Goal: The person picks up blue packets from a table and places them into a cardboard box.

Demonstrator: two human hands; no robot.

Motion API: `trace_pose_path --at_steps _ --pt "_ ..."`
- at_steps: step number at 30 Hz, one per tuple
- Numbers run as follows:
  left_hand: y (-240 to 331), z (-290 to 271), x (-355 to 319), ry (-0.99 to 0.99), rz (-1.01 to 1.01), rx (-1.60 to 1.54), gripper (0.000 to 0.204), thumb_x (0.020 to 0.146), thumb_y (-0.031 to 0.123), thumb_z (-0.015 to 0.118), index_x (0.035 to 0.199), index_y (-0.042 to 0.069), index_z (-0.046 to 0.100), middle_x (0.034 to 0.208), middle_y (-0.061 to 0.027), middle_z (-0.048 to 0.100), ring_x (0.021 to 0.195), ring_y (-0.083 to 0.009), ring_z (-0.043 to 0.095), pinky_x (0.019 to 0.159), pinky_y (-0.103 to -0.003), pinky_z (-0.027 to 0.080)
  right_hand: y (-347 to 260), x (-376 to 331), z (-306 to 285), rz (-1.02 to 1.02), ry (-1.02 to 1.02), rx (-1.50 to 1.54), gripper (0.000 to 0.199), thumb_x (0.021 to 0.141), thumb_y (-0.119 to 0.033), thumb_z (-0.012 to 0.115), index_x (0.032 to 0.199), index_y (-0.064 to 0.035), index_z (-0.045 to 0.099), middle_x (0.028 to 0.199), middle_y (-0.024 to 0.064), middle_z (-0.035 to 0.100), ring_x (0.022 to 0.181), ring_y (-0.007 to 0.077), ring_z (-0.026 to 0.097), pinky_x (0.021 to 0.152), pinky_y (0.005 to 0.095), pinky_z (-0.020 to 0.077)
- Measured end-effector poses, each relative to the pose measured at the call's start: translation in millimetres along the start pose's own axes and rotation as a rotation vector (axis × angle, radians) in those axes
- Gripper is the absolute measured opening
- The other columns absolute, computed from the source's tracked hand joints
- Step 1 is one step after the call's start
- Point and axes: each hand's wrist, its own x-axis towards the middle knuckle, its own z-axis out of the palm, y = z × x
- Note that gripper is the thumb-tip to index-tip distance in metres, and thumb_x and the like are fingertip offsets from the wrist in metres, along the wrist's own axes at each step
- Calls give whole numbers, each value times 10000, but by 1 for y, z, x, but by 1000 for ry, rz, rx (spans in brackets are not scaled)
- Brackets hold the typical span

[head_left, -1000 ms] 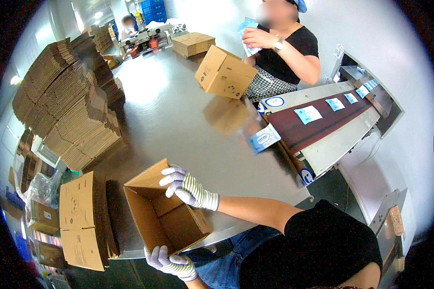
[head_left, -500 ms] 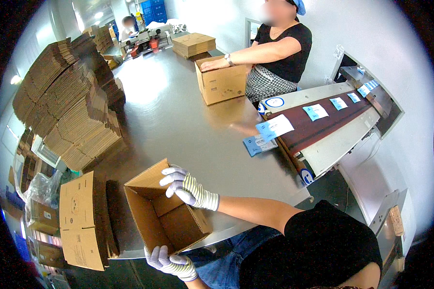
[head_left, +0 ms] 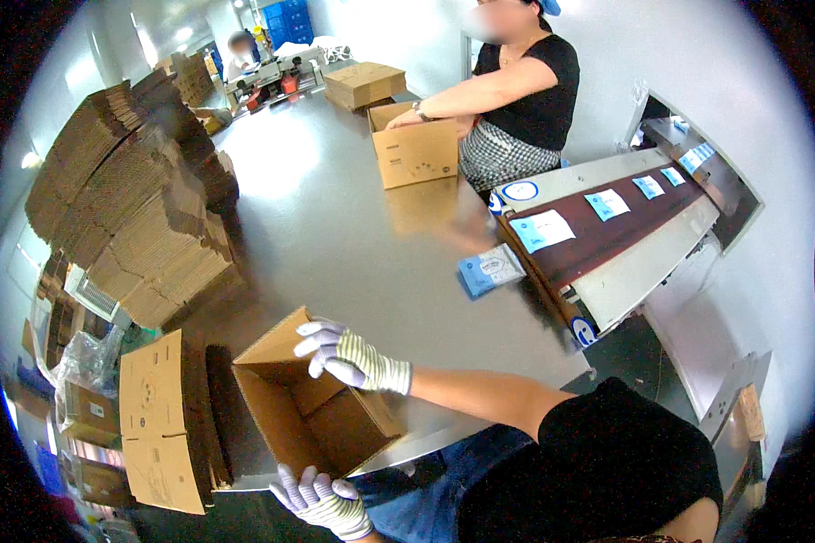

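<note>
Carton of brown cardboard (head_left: 310, 407) is seen open at the near edge of the metal bench (head_left: 335, 235), with its mouth turned up toward the wearer. Its long axis is laid slantwise, from far left to near right. By the right hand (head_left: 353, 356), in a striped glove, the right long rim of the carton is covered; the fingers are stretched loosely over the mouth, and the thumb is held a little apart from them. Whether the wall is pinched in this grip cannot be told. The left hand (head_left: 322, 503), gloved too, is placed at the near end of the carton; this grip is half wide, with fingers spread and nothing seen in it, and contact with the rim cannot be judged. So the carton is lying to the left of and below the right hand, which is the nearer one, and just beyond the left.

To the left of the carton, folded cardboard sheets (head_left: 165, 425) are stood; farther left, a tall stack of flat cartons (head_left: 158, 208) is piled. Well to the right of the carton, pouches (head_left: 541, 231) are borne on a conveyor belt (head_left: 598, 244). Beyond the carton, another box (head_left: 418, 156) is reached into by a co-worker (head_left: 530, 90).
</note>
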Motion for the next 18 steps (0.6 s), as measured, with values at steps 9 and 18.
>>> trace_pose_path --at_steps 9,18 --pt "13 20 32 67 -21 77 202 762 140 454 563 113 440 572 -59 480 606 -265 538 838 -448 483 -6 29 -2 301 93 246 297 933 -197 480 1201 -91 552 1290 157 522 1288 352 386 1107 423 283" --pt "-9 0 36 293 15 160 209 820 64 448 615 102 433 543 -56 410 527 -248 472 805 -459 493 13 -82 -42 100 -561 -477 315 894 -289 545 1115 -66 574 1254 172 505 1228 347 437 1011 457 383"
